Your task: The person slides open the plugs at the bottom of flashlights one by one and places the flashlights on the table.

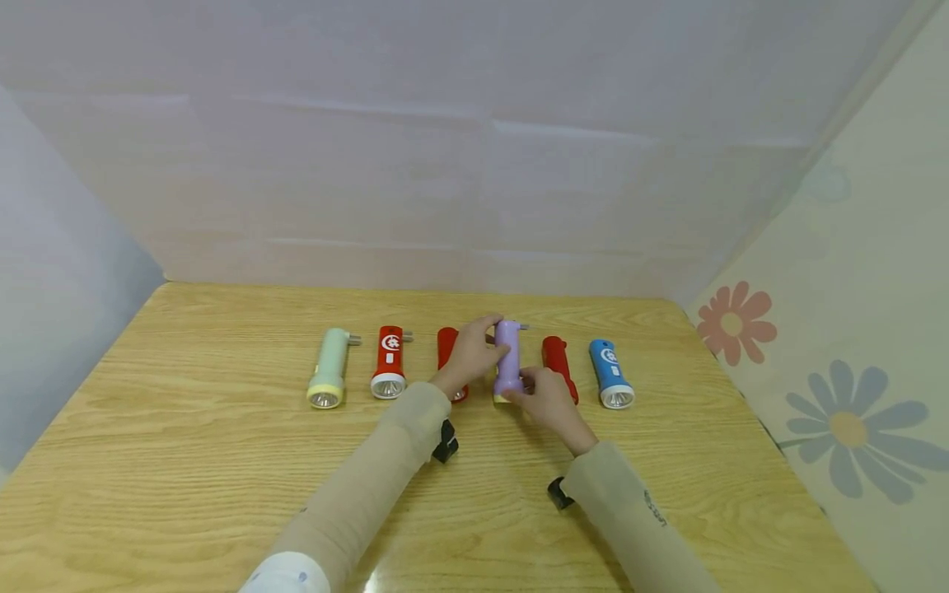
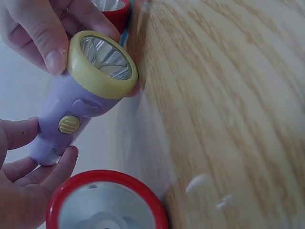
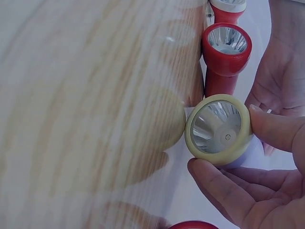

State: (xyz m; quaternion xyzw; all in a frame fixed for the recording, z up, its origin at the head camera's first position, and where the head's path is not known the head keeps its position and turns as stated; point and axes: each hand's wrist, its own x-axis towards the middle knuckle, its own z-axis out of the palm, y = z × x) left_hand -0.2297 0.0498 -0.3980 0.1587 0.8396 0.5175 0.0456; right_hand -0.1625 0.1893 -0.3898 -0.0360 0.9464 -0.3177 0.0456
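Between both hands is a purple flashlight [image 1: 507,358] with a pale yellow head ring [image 2: 102,86] and a ribbed yellow switch. My left hand [image 1: 474,352] pinches its tail end, near the plug prongs. At the lamp end, my right hand [image 1: 547,399] grips the yellow ring [image 3: 245,129] between thumb and fingers. A red flashlight [image 1: 446,346] lies just left of the purple one, partly hidden by my left hand. Another red flashlight [image 1: 558,362] lies to the right, its lower part partly behind my right hand.
Further left lie a mint green flashlight [image 1: 330,366] and a red flashlight with a white ring [image 1: 389,362], both with prongs out. A blue flashlight [image 1: 611,373] ends the row at right. The wooden table [image 1: 222,461] meets a pale cloth-covered wall behind.
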